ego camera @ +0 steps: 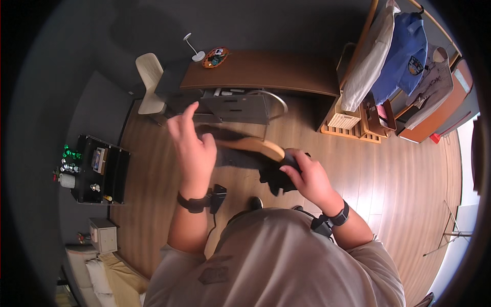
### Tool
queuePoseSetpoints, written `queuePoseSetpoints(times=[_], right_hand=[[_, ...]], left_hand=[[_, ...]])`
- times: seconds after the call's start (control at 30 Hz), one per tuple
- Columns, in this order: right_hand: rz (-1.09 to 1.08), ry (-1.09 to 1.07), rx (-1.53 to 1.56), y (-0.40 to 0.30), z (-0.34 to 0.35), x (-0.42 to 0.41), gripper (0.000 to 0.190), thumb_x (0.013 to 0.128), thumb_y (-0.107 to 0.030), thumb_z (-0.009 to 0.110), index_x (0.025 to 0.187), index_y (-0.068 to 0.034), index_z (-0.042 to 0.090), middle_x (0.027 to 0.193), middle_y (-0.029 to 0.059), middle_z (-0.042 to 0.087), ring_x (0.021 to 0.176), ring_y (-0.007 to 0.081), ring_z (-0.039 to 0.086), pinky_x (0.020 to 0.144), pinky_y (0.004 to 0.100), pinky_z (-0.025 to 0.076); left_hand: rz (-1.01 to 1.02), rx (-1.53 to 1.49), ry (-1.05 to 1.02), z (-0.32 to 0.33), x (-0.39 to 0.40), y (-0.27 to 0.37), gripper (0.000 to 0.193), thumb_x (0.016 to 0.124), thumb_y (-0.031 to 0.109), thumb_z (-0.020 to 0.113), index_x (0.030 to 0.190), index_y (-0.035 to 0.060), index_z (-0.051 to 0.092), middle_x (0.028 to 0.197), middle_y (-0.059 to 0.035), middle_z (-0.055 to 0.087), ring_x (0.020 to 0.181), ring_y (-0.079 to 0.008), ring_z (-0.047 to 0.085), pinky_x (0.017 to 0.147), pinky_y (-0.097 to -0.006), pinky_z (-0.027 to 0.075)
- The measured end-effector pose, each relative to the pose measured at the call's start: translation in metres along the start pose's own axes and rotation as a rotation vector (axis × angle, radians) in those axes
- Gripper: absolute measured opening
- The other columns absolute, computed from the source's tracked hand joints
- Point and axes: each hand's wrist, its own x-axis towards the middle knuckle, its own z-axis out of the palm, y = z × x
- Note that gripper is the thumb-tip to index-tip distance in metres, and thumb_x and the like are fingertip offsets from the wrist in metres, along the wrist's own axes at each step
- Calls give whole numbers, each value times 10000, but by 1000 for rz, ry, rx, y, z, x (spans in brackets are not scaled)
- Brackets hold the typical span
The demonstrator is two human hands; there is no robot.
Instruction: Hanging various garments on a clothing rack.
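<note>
A wooden clothes hanger [270, 149] with a curved metal hook [284, 104] is held out in front of my body. Black clothing [238, 159] hangs about it, blurred in part. My right hand [312, 176] grips the hanger's right end together with a fold of the dark fabric. Raised beside the other end, my left hand [195, 151] has its fingers apart and nothing visible in its grasp. Whether the back of it touches the cloth I cannot tell. Both wrists wear black straps with small boxes.
Ahead stands a brown desk [264, 71] with a drawer unit [239, 107], beside a pale chair [147, 82]. A clothes rack with a blue shirt [402, 57] and baskets [344, 116] is at the right. Left are a black shelf [100, 174] and a bed [121, 278].
</note>
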Motion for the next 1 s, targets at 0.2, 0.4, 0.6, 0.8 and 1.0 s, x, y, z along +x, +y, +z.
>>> queuePoseSetpoints(times=[0.2,0.4,0.6,0.8,1.0], right_hand=[[-112,145,-81,5,0,-2,497,941,-199,717,1400,-133,538,939,207,704,799,420,687,679,467,554],[-122,158,-100,8,-24,-7,468,930,-167,721,1378,-140,592,987,171,725,858,389,694,721,435,559],[-151,167,-131,8,-32,-9,280,919,-165,733,1173,-63,672,888,152,700,808,377,675,693,432,538],[-104,99,-55,15,-44,-16,193,902,-183,755,974,-19,681,803,157,657,734,371,635,642,437,503],[-461,143,-37,19,-55,-13,268,795,-197,818,982,-39,711,893,97,684,775,308,659,675,405,513]], left_hand=[[106,36,-370,5,-29,21,608,771,-119,510,1338,88,581,1137,-193,534,1005,-407,595,835,-463,502],[165,-45,-367,-1,-39,21,528,869,13,654,1387,72,571,1207,-166,542,963,-335,627,835,-412,531],[159,-155,-367,-2,-25,30,265,919,-9,642,1173,17,712,1066,-163,654,909,-268,667,769,-375,539],[446,-246,-616,-9,-3,26,695,788,458,833,1310,38,649,1246,-188,687,1232,-374,614,1019,-437,494],[482,-246,-556,0,-29,11,446,693,205,866,1095,56,743,850,-78,695,689,-269,669,602,-376,516]])
